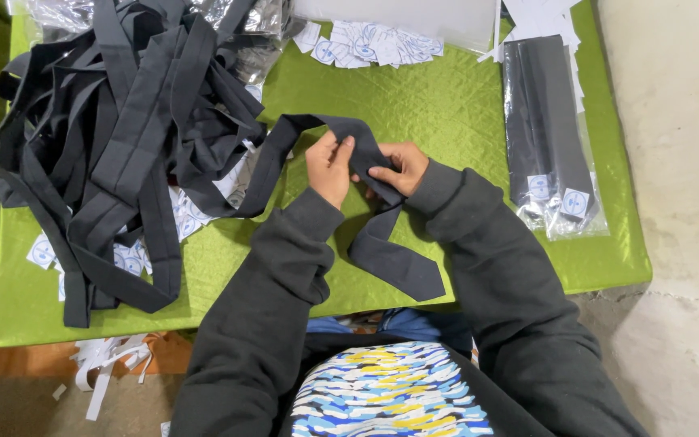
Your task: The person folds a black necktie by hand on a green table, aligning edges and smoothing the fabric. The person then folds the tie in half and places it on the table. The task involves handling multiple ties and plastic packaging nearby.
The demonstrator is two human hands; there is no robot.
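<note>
even, soft daylight, moderately bright; the green table cover (446,97) shows a mild sheen. glare glints off the clear plastic sleeves (548,121) near its right edge. shadows are faint, focus sharp, slight wide-angle bending at the frame's edges.

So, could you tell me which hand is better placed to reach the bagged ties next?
Probably the right hand: the bagged ties lie on its side, while the left hand pinches the black tie.

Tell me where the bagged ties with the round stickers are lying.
In the head view, the bagged ties lie at the right end of the green table, right of the right hand, below scattered white labels.
</note>
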